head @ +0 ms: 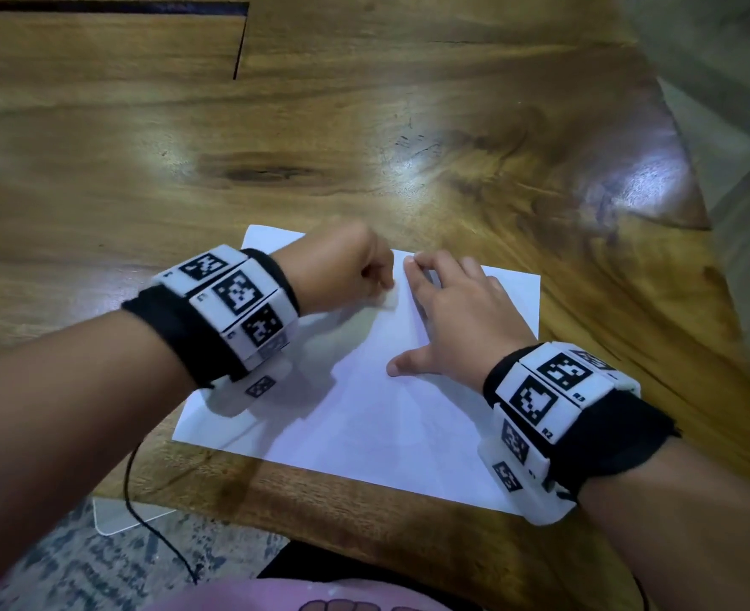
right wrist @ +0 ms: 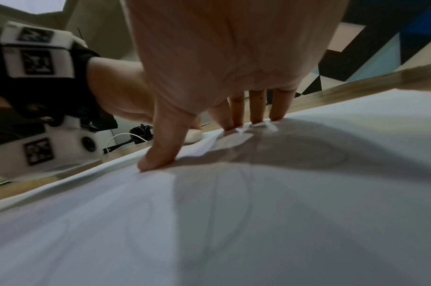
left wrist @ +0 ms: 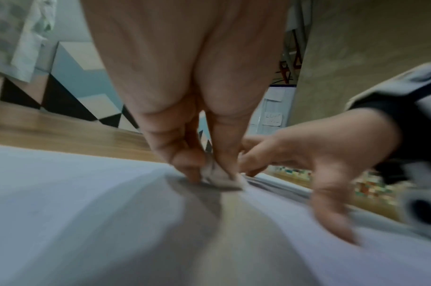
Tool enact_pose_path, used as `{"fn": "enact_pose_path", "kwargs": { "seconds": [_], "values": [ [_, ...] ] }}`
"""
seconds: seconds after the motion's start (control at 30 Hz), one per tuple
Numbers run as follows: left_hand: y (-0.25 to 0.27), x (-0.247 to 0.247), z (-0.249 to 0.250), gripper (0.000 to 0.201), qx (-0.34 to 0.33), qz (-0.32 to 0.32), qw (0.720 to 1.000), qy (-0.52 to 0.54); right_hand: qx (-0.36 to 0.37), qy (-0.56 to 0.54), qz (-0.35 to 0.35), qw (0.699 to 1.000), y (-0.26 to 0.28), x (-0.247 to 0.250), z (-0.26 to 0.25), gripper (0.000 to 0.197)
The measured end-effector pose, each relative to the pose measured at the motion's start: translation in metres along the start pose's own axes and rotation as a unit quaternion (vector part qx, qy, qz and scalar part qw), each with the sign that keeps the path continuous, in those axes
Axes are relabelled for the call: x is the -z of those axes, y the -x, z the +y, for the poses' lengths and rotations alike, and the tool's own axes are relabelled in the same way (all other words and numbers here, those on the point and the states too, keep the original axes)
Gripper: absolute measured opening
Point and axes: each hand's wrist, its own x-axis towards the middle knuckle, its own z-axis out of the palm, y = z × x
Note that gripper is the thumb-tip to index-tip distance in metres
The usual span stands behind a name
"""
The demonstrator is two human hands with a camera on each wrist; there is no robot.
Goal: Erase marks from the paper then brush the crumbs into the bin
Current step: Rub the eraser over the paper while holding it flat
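A white sheet of paper (head: 364, 416) lies near the front edge of the wooden table (head: 364, 147). Faint pencil lines (right wrist: 248, 185) show on the paper (right wrist: 234, 222) in the right wrist view. My left hand (head: 347, 271) pinches a small white eraser (head: 388, 297) and presses it onto the sheet near its far edge. In the left wrist view the eraser (left wrist: 219, 176) sits between thumb and fingers, touching the paper (left wrist: 87, 203). My right hand (head: 452, 319) lies flat on the sheet just right of the eraser, fingers (right wrist: 257, 108) straight and spread, thumb pressing down.
The table's front edge runs just below the paper. Patterned floor (head: 78, 566) shows beneath, with a black cable (head: 144, 522) hanging from the left wrist and a pale flat object (head: 117, 518) on the floor. No bin is in view.
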Motion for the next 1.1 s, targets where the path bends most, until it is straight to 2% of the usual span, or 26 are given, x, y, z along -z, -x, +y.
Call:
{"fn": "enact_pose_path", "kwargs": {
  "seconds": [0.07, 0.13, 0.17, 0.27, 0.3, 0.33, 0.43, 0.5, 0.57, 0.67, 0.7, 0.73, 0.87, 0.93, 1.0, 1.1],
  "values": [
    [-0.012, 0.002, 0.001, 0.009, 0.006, 0.062, 0.998, -0.007, 0.001, 0.008, -0.002, 1.0, 0.0, 0.0, 0.0, 0.115],
    [-0.012, 0.001, 0.001, 0.007, 0.0, 0.074, 0.997, -0.01, 0.006, 0.014, -0.008, 1.0, 0.0, 0.002, 0.002, 0.116],
    [-0.006, -0.001, 0.0, 0.006, -0.006, 0.053, 0.999, -0.007, 0.009, 0.014, -0.012, 1.0, 0.0, 0.003, 0.003, 0.116],
    [0.012, -0.004, -0.002, 0.005, -0.017, -0.065, 0.998, -0.008, 0.013, 0.014, -0.02, 1.0, 0.001, 0.005, 0.005, 0.116],
    [0.012, -0.003, -0.002, 0.006, -0.016, -0.078, 0.997, -0.01, 0.013, 0.012, -0.02, 1.0, 0.001, 0.005, 0.005, 0.116],
    [0.009, -0.001, -0.001, 0.007, -0.008, -0.068, 0.998, -0.01, 0.013, 0.011, -0.02, 1.0, 0.001, 0.004, 0.005, 0.116],
    [-0.011, 0.003, 0.002, 0.01, 0.006, 0.036, 0.999, -0.021, 0.012, 0.014, -0.019, 1.0, 0.0, 0.004, 0.004, 0.116],
    [-0.014, 0.002, 0.006, 0.009, 0.012, 0.063, 0.998, -0.03, 0.011, 0.014, -0.017, 1.0, 0.0, 0.004, 0.004, 0.116],
    [-0.003, -0.003, 0.005, 0.006, 0.008, 0.016, 1.0, -0.019, 0.01, 0.008, -0.016, 1.0, 0.0, 0.004, 0.004, 0.115],
    [0.02, -0.006, 0.001, 0.005, -0.013, -0.104, 0.994, -0.026, 0.01, 0.005, -0.018, 1.0, 0.0, 0.004, 0.004, 0.116],
    [0.022, -0.004, 0.0, 0.007, -0.009, -0.115, 0.993, -0.029, 0.01, 0.007, -0.019, 1.0, 0.0, 0.004, 0.004, 0.116],
    [0.019, -0.001, -0.002, 0.008, -0.002, -0.102, 0.994, -0.026, 0.009, 0.008, -0.02, 1.0, 0.001, 0.004, 0.004, 0.116],
    [-0.009, 0.011, -0.003, 0.01, 0.009, 0.047, 0.998, -0.027, 0.008, 0.013, -0.02, 1.0, 0.0, 0.004, 0.003, 0.115],
    [-0.008, 0.006, -0.003, 0.011, 0.003, 0.06, 0.998, -0.023, 0.007, 0.015, -0.019, 1.0, 0.0, 0.004, 0.003, 0.116],
    [0.007, -0.002, -0.005, 0.008, -0.009, 0.039, 0.999, -0.012, 0.005, 0.012, -0.019, 1.0, 0.0, 0.004, 0.003, 0.115],
    [0.035, -0.01, -0.007, 0.008, -0.029, -0.068, 0.997, -0.009, 0.006, 0.011, -0.02, 1.0, 0.0, 0.005, 0.003, 0.116]
  ]
}}
